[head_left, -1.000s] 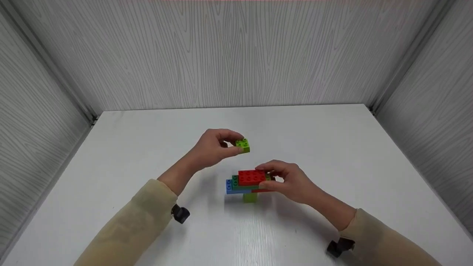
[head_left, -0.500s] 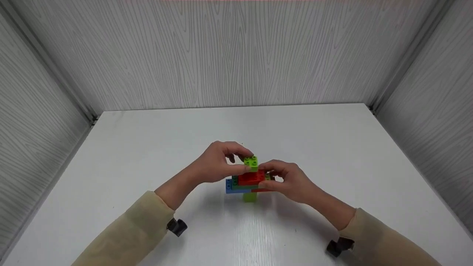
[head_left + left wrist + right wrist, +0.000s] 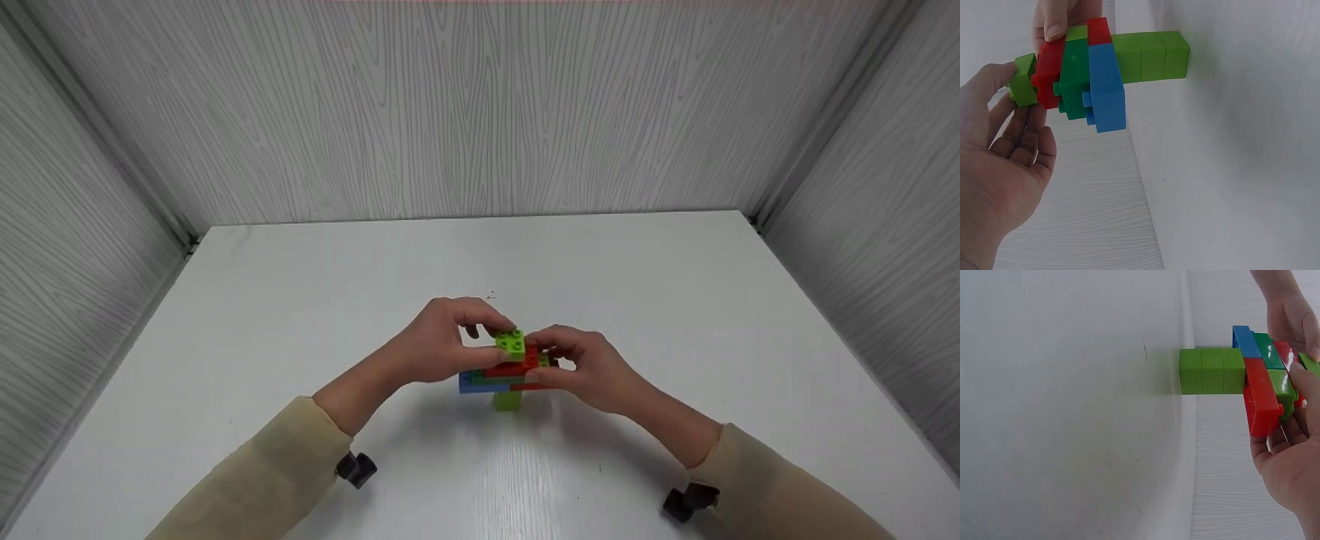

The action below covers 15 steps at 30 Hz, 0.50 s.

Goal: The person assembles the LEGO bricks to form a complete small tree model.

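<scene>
My left hand [image 3: 439, 343] pinches a light green four-stud toy brick [image 3: 511, 343] between thumb and finger, right at the top of a stack. Studs of the red brick [image 3: 1050, 73] under it show at its edge in the left wrist view. My right hand [image 3: 592, 371] grips the stack's upper layers from the right. Below the red brick lie a dark green brick [image 3: 1076, 81] and a light green brick [image 3: 1280, 385] side by side, then a blue brick [image 3: 1107, 87] beside a lower red brick [image 3: 1262, 396]. A light green column [image 3: 1212, 371] of stacked bricks carries these layers.
The column stands upright on a white table [image 3: 675, 285]. Grey wood-grain panels [image 3: 480, 112] rise behind the table and along both sides. Small dark specks [image 3: 491, 295] mark the tabletop behind the stack.
My left hand has moved right and toward me, bringing the light green brick from behind the stack down onto its top, lowering slightly in the last half second. The right hand has stayed in place.
</scene>
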Motion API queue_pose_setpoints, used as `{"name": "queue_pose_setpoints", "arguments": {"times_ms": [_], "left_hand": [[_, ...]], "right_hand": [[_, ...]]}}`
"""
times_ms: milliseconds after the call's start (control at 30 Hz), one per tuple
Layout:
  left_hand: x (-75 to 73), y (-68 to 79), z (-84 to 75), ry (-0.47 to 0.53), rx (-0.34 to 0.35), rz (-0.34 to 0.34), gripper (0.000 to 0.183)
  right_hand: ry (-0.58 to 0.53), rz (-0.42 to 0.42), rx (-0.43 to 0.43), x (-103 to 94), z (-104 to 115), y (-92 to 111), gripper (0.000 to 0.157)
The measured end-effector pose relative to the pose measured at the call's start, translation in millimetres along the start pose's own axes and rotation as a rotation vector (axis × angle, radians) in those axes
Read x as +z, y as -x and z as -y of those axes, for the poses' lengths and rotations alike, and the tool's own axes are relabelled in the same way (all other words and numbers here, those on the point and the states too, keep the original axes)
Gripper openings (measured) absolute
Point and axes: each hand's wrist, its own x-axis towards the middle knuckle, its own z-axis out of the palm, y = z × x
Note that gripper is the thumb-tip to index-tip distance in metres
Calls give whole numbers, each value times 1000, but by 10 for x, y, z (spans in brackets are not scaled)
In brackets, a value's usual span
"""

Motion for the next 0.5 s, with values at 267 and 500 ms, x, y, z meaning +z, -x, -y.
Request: {"name": "queue_pose_setpoints", "arguments": {"times_ms": [267,500], "left_hand": [[8,18,3,5,-12,-12,24],[23,22,5,23,0,1,25]], "right_hand": [[7,-1,1,5,-2,-4,37],[9,0,-12,2,-11,-3,35]]}}
